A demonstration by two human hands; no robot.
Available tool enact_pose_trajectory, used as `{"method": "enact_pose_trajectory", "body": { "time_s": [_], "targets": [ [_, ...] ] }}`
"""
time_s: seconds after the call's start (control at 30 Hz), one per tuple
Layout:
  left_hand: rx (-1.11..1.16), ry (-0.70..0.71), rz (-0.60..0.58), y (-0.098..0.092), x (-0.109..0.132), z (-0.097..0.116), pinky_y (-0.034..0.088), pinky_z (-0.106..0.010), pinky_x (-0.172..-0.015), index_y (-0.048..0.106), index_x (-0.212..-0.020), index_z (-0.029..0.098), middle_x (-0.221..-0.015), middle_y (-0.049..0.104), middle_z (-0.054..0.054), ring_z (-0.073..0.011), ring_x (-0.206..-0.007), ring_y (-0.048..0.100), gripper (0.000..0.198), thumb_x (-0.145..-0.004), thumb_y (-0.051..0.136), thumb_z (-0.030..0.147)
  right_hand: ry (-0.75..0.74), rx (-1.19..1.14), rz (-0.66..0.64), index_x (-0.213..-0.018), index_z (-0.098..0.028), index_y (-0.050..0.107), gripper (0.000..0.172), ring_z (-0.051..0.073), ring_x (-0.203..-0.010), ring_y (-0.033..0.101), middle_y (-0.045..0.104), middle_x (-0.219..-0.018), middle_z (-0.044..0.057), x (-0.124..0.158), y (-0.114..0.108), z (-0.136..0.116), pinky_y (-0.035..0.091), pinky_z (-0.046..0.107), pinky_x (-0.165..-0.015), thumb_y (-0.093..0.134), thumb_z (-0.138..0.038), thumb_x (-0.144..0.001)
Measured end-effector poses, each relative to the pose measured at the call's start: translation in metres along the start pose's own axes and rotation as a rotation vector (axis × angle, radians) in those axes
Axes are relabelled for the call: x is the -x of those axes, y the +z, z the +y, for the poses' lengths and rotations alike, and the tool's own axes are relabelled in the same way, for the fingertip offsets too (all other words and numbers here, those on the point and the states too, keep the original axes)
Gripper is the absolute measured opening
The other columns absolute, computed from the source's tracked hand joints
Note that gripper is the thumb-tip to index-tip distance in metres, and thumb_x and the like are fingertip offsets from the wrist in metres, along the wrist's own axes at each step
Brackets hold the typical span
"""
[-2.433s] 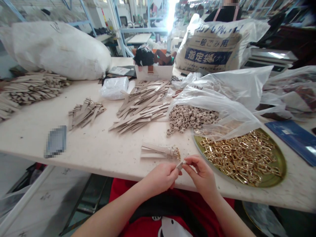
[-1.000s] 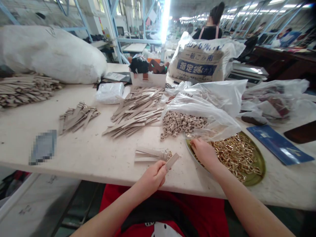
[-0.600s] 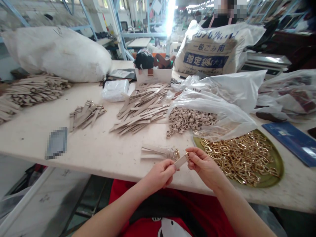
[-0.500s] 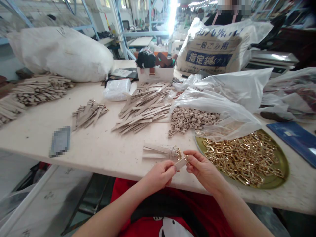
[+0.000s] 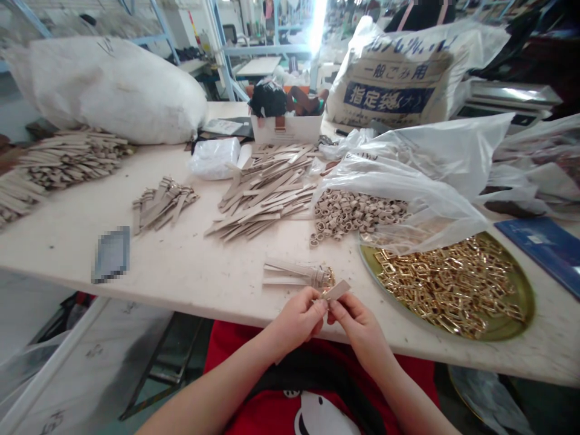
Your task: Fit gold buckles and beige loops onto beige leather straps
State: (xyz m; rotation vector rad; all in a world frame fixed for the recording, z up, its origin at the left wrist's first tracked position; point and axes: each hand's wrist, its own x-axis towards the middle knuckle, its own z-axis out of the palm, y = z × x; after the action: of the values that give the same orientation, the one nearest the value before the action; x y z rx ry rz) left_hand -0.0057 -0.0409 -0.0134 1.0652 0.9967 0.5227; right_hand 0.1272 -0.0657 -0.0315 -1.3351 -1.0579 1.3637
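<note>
Close in front of my body, over the table's front edge, my left hand (image 5: 302, 313) and my right hand (image 5: 356, 319) meet fingertip to fingertip. Between them they pinch a short beige strap (image 5: 339, 290), its free end pointing up and right. My fingers cover the strap's lower part, and the buckle is mostly hidden there. Just behind my hands lies a small bunch of beige straps with gold buckles (image 5: 294, 275). To the right stands a round gold tray (image 5: 521, 323) heaped with gold buckles (image 5: 448, 287). Small beige loops (image 5: 344, 211) spill from a clear plastic bag (image 5: 435, 181).
Loose beige strips (image 5: 267, 193) are piled mid-table, with a smaller bundle of buckled straps (image 5: 163, 202) to their left. A white box (image 5: 287, 130), a big white sack (image 5: 113, 90) and a printed bag (image 5: 399, 84) line the back. A blue folder (image 5: 544, 251) lies far right.
My right hand has moved left and in against my left hand. The strap has turned: its buckle end was at my right fingers, and now a plain end points up and right.
</note>
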Motion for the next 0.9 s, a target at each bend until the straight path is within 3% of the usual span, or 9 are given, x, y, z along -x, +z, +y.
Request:
{"method": "enact_pose_trajectory", "body": {
  "time_s": [0.3, 0.37, 0.57, 0.73, 0.9],
  "targets": [
    [-0.032, -0.010, 0.033, 0.001, 0.001, 0.000, 0.021, -0.015, -0.030, 0.039, -0.074, 0.019, -0.042, 0.041, 0.010, -0.0039, -0.030, 0.030, 0.020, -0.083, 0.040, 0.037, 0.264, -0.432, -0.048, -0.075, -0.018, 0.055, 0.026, 0.009, -0.050, 0.042, 0.049, -0.060, -0.003, -0.003, 0.003, 0.002, 0.039, 0.023, -0.050, 0.061, -0.043, -0.072],
    [-0.063, -0.010, 0.042, 0.001, 0.000, 0.000, 0.022, -0.015, -0.031, 0.041, -0.074, 0.018, -0.042, 0.042, 0.010, -0.0039, -0.030, 0.031, 0.019, -0.083, 0.039, 0.035, 0.220, -0.352, -0.029, -0.076, -0.018, 0.054, 0.025, 0.009, -0.051, 0.043, 0.048, -0.058, -0.004, -0.002, 0.003, 0.002, 0.040, 0.024, -0.052, 0.057, -0.042, -0.074],
    [-0.043, -0.054, 0.012, 0.000, 0.000, 0.007, 0.024, -0.014, -0.032, 0.042, -0.073, 0.018, -0.044, 0.043, 0.009, -0.0038, -0.031, 0.033, 0.013, -0.079, 0.041, 0.030, -0.076, 0.195, 0.125, -0.071, -0.019, 0.050, 0.019, 0.013, -0.057, 0.047, 0.052, -0.060, -0.002, -0.001, -0.001, -0.001, 0.038, 0.026, -0.056, 0.048, -0.036, -0.080],
    [-0.100, -0.046, 0.003, 0.000, -0.001, 0.002, 0.027, -0.015, -0.034, 0.043, -0.075, 0.017, -0.051, 0.049, 0.007, -0.0041, -0.035, 0.039, 0.016, -0.079, 0.043, 0.033, -0.105, 0.334, 0.095, -0.071, -0.020, 0.048, 0.012, 0.013, -0.056, 0.046, 0.050, -0.061, -0.002, -0.002, -0.003, -0.004, 0.038, 0.025, -0.054, 0.052, -0.031, -0.076],
    [-0.183, 0.037, 0.028, 0.001, 0.004, 0.000, 0.031, -0.016, -0.038, 0.047, -0.075, 0.017, -0.060, 0.049, 0.006, -0.0041, -0.040, 0.042, 0.016, -0.079, 0.044, 0.032, -0.366, 0.600, 0.160, -0.066, -0.020, 0.046, 0.011, 0.014, -0.064, 0.047, 0.049, -0.065, -0.002, -0.002, -0.010, -0.008, 0.038, 0.027, -0.061, 0.052, -0.022, -0.074]
  ]
}}
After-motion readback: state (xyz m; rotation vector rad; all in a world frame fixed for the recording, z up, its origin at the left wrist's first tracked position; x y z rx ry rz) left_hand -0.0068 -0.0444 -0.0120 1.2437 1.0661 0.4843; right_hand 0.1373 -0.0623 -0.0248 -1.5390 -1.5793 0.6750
